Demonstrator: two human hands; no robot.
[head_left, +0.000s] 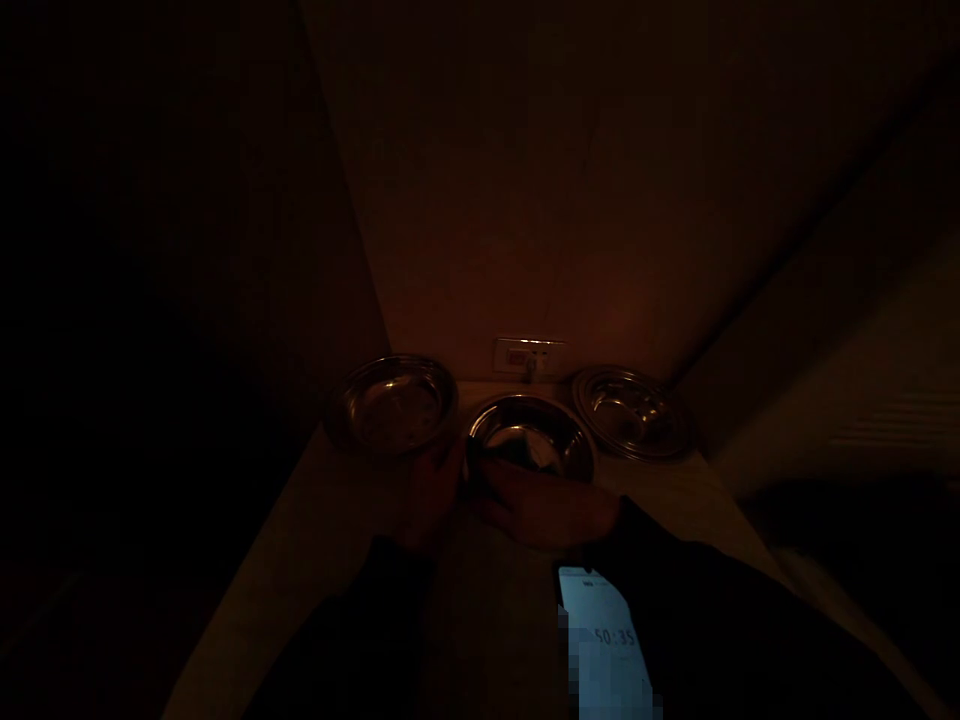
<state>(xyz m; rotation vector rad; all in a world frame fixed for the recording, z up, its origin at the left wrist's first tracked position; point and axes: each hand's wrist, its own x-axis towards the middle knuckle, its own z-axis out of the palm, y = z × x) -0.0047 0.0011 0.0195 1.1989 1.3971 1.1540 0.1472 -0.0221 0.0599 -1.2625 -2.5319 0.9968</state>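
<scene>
Very dark. Desk runs up to a wall with a socket plate, red switch on it, just behind the bowls. Lit phone lies on the near part, showing 50:35, its right edge hidden by the right sleeve; left sleeve blocks some desk too. Three shiny metal containers in a row: left bowl, middle bowl slightly nearer, right bowl with several rims, maybe nested. Contents of left and right ones too dim to call. Middle one has a dark item, cloth-like, at its near left side. Right hand crosses the near rim, fingers at that item; grip or just touch, can't tell. Left hand sits beside the middle bowl's left side, finger spread too dark to read.
</scene>
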